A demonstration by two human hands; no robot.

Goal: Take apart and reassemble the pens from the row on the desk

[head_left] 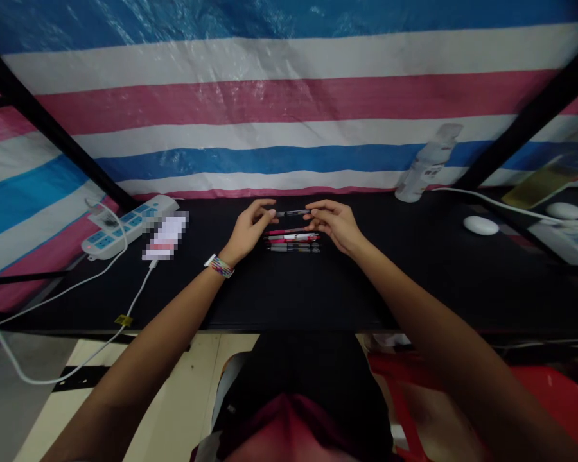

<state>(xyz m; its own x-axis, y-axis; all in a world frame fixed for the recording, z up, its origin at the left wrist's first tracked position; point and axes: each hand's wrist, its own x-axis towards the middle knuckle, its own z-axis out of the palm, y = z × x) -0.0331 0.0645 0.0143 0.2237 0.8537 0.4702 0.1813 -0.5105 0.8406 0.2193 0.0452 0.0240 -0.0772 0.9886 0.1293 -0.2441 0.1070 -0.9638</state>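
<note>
Striped blue, white and pink plastic sheeting [289, 102] behind black flat bench [289, 289]. Far left, white power strip [125, 224] with blue sockets; beside it, pixelated phone on white cable [139, 292]. Left hand [250, 228], fingers pinching one end of clear dark-tipped pen [293, 213]; right hand [332, 224] pinching other end, pen level between them. Just nearer, row of red, white and grey pens [293, 240] lying on bench. Right, clear plastic bottle [426, 167], then white oval mouse [481, 225].

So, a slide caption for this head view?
Two hands hold a pen by its ends above more pens on a black table.
</note>
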